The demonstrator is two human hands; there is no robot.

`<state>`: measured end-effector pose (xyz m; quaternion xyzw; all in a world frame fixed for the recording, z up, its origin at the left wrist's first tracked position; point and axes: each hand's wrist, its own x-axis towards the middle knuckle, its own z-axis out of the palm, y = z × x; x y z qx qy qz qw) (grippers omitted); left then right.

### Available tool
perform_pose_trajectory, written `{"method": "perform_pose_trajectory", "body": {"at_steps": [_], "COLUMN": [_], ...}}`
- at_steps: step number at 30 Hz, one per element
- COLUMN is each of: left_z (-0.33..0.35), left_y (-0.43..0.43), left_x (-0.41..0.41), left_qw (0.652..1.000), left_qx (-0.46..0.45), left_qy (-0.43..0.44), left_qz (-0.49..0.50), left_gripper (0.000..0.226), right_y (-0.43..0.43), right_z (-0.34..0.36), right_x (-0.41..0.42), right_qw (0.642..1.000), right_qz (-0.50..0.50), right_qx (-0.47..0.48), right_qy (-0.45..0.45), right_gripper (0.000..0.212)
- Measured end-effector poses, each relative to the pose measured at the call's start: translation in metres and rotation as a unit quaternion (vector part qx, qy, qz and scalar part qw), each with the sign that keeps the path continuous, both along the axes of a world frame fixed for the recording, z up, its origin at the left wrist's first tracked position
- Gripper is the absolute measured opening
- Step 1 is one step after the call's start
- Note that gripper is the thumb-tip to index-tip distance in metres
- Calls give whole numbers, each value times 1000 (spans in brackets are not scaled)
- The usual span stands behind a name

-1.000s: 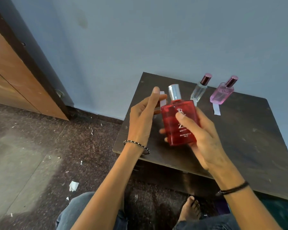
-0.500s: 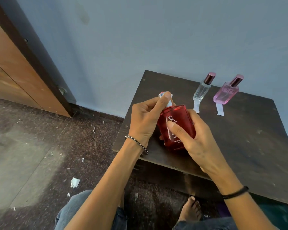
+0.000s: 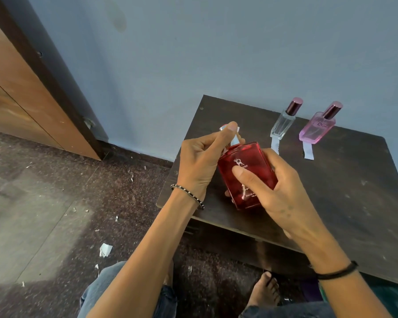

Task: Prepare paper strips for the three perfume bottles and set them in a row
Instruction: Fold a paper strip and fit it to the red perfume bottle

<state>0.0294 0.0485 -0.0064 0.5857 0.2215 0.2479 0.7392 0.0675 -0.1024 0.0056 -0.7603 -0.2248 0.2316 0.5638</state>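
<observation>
A: What is the biggest thing here?

B: The dark brown wooden table (image 3: 345, 203). Over its 9 o'clock edge the right hand (image 3: 278, 193) has its grip closed round a square red glass perfume bottle (image 3: 246, 175), tilted toward 11 o'clock.

A: And the left hand (image 3: 202, 161)?

B: Its grip pinches the bottle's silver top, a paper scrap showing there.

A: The rest?

B: Toward 12 o'clock, a pink bottle (image 3: 316, 131) and a slim clear bottle (image 3: 282, 125), each with a white paper strip (image 3: 308, 150) in front.
</observation>
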Motion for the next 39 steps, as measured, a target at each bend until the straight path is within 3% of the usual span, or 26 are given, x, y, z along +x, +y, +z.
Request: {"method": "perform_pose_trajectory", "body": {"at_steps": [5, 10, 13, 16, 19, 21, 24, 27, 34, 39], "left_z": [1, 4, 2, 0, -1, -2, -1, -2, 3, 4], "left_y": [0, -1, -2, -4, 2, 11, 14, 10, 10, 9], "left_x": [-2, -3, -2, 0, 4, 5, 4, 5, 2, 2], "left_qw": [999, 998, 998, 997, 995, 994, 995, 993, 989, 987], "left_qx": [-24, -31, -52, -73, -87, -93, -89, -112, -145, -152], "left_qy": [7, 17, 26, 33, 27, 13, 17, 17, 16, 25], "left_qz": [-26, -44, -35, -15, 26, 57, 47, 40, 0, -34], "left_gripper": [32, 30, 37, 41, 35, 33, 55, 37, 26, 31], "right_y": [-1, -3, 0, 2, 0, -2, -2, 0, -8, -14], "right_z": [9, 13, 10, 7, 10, 9, 6, 10, 15, 10], "right_x": [2, 2, 0, -3, -10, -15, -14, -10, -3, 3], "right_qw": [972, 943, 966, 998, 966, 963, 995, 996, 910, 859], "right_qz": [30, 67, 35, -9, 8, -1, -15, -24, 0, 6], "right_qx": [103, 147, 111, -6, -182, -179, -67, 51, 239, 311], "right_qy": [211, 292, 230, 55, -184, -203, -68, 71, 339, 406], "right_gripper": [46, 37, 39, 47, 55, 49, 40, 35, 46, 47]}}
